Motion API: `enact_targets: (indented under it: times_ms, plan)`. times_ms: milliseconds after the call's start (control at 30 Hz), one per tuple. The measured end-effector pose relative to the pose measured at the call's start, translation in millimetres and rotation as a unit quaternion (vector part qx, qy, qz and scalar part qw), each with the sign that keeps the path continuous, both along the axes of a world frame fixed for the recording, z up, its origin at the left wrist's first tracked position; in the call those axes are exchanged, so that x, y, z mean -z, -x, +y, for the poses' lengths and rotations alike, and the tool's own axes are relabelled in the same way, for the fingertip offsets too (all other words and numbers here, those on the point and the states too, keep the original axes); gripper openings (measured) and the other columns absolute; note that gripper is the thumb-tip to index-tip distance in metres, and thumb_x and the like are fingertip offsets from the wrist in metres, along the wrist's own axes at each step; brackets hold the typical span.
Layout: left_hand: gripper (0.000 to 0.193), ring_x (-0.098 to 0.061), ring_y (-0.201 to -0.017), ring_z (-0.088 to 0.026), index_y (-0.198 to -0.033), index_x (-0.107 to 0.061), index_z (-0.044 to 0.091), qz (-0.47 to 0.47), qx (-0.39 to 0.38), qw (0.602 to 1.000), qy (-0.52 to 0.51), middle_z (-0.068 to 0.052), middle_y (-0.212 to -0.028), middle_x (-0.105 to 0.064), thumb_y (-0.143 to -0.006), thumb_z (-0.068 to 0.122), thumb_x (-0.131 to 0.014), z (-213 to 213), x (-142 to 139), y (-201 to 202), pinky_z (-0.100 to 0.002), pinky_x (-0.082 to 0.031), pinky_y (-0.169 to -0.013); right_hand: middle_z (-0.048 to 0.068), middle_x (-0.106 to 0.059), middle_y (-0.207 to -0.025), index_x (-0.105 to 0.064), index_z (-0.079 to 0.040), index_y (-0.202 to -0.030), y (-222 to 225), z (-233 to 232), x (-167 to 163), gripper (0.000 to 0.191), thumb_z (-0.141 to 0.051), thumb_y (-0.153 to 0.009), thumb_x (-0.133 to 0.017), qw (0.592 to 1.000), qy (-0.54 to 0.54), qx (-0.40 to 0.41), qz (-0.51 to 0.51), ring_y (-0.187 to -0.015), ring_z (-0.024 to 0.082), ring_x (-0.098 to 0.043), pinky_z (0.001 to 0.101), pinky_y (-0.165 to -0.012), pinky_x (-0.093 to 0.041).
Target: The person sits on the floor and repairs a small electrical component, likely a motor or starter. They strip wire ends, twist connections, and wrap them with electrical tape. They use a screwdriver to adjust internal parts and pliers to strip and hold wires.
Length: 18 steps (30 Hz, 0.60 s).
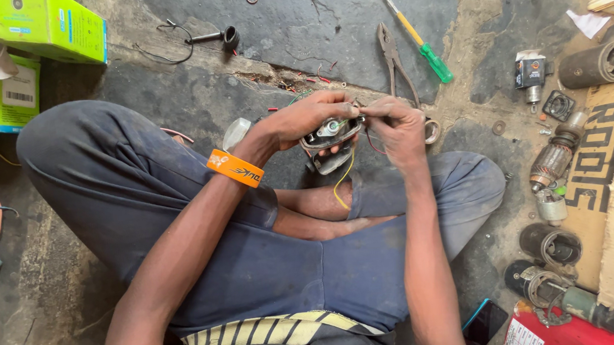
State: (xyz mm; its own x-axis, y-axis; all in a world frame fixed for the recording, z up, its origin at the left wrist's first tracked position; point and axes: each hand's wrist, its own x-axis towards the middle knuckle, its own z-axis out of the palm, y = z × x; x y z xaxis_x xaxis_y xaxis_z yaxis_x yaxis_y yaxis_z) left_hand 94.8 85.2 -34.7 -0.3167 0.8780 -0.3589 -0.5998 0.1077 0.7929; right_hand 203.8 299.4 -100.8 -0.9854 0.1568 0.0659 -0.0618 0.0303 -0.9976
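I sit cross-legged on a grey concrete floor. My left hand point(312, 118), with an orange band on its wrist, grips a small dark electrical part point(330, 139) with a metal centre, held above my knees. My right hand point(399, 126) is shut, pinching thin wires at the part's right edge. A yellow wire point(343, 179) and a red wire point(374, 145) hang down from the part. My fingers hide much of it.
Pliers point(394, 64) and a screwdriver with a green and yellow handle point(419, 38) lie on the floor beyond my hands. Motor armatures and cylindrical housings point(555, 159) crowd the right side. Green boxes point(45, 26) sit at upper left, loose wires at left, and a phone point(485, 323) lies by my right knee.
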Motion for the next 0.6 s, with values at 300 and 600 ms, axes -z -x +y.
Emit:
enact_targets:
  times_ms: [300, 600]
  plan:
    - [0.026, -0.067, -0.058, -0.013, -0.116, -0.06, 0.001, 0.001, -0.112, 0.993, 0.027, -0.009, -0.085, -0.072, -0.099, 0.021, -0.056, 8, 23, 3, -0.027, -0.054, -0.048, 0.005, -0.067, -0.115, -0.065, -0.001, -0.129, -7, -26, -36, 0.044, 0.011, -0.086, -0.071, 0.986, -0.134, 0.062, -0.073, -0.106, 0.012, -0.069, 0.0265, -0.089, -0.061]
    - [0.051, -0.068, -0.058, -0.016, -0.139, -0.04, 0.02, -0.047, -0.264, 0.963, -0.015, -0.009, -0.08, -0.067, -0.092, 0.012, -0.059, -1, -1, 19, -0.03, -0.056, -0.045, 0.02, -0.068, -0.114, -0.066, 0.0, -0.124, -29, -51, -102, 0.043, -0.014, -0.086, -0.079, 0.914, -0.384, 0.019, -0.13, -0.104, 0.024, -0.068, 0.0353, -0.082, -0.058]
